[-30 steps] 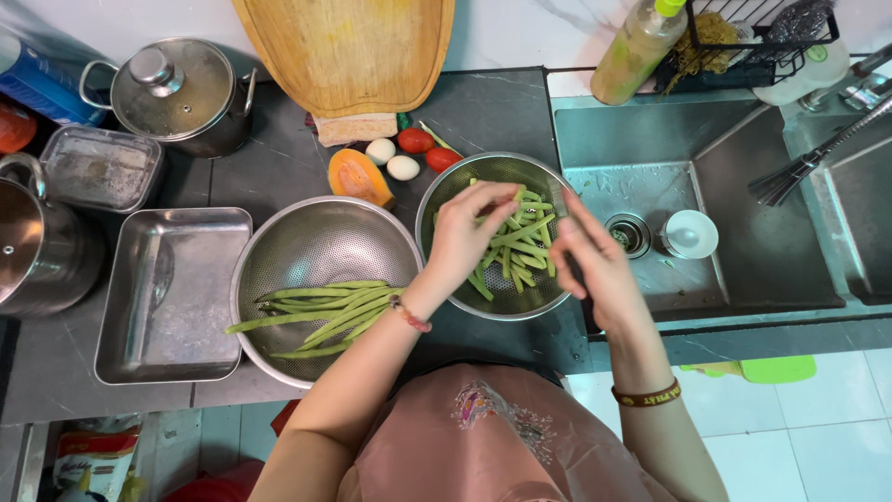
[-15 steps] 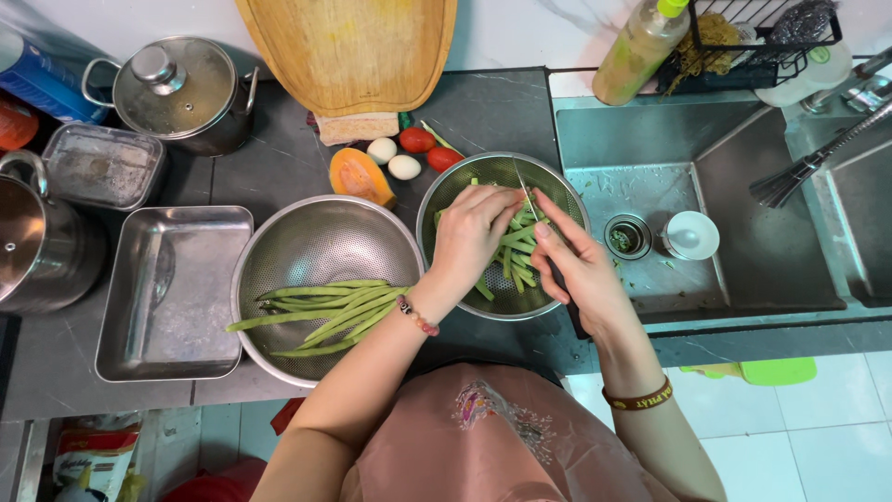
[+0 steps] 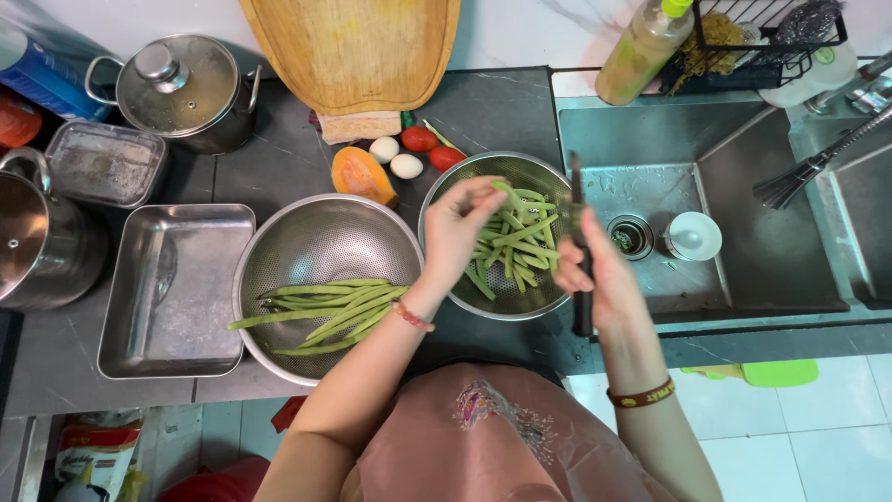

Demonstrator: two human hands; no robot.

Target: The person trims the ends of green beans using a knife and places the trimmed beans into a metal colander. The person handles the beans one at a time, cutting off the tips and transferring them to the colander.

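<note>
head view, straight down, close above counter (image 3: 279,167)

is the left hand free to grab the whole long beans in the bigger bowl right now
Probably not at once. The left hand is over the colander, pinching a cut bean piece. The long beans lie uncovered in the bowl beside that arm, so the path looks open once the piece is dropped.

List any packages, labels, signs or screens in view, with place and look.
Squeeze bottle: behind the sink, yellowish with green cap.
Printed bag: floor at bottom left, white, red and yellow.
Blue package: top left corner, partly cut off.
No signs or screens.
</note>
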